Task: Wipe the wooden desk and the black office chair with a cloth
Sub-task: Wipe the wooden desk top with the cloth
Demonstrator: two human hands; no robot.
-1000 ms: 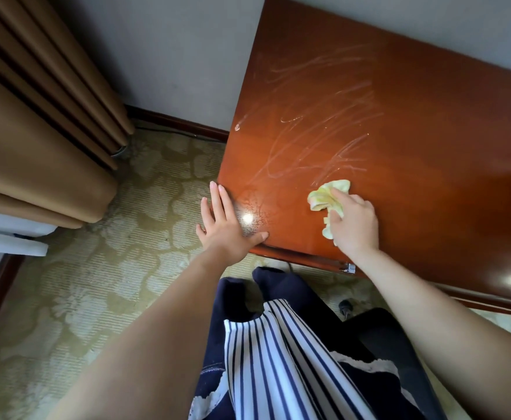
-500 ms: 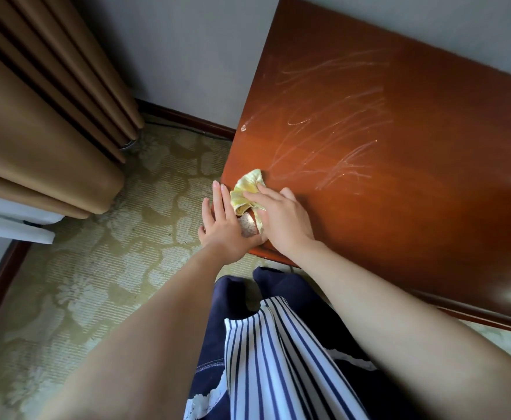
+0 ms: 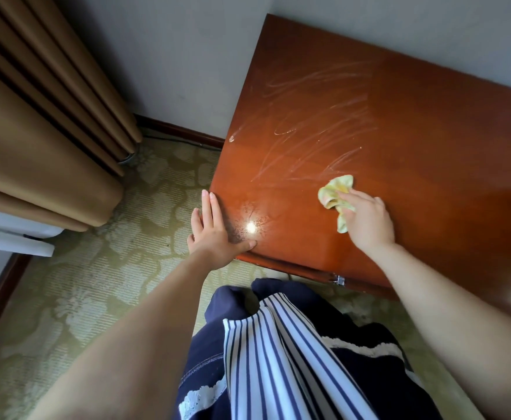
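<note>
Risk of streaking: right hand (image 3: 366,221) grips the bunched cloth (image 3: 336,189) against the wooden desk (image 3: 429,147) near its front edge, left hand (image 3: 214,234) lies flat and open at the corner, and smears (image 3: 314,131) beyond suggest residue is only being spread.

Two hands: left hand (image 3: 217,234), right hand (image 3: 367,221). One yellow cloth (image 3: 336,189), one wooden desk (image 3: 414,153). One curtain (image 3: 36,140).

bench (image 3: 445,177): glossy wood, pale streaks left | cloth (image 3: 334,189): near middle, gripped by right hand (image 3: 366,219) | left hand (image 3: 214,234): flat, near-left corner
</note>
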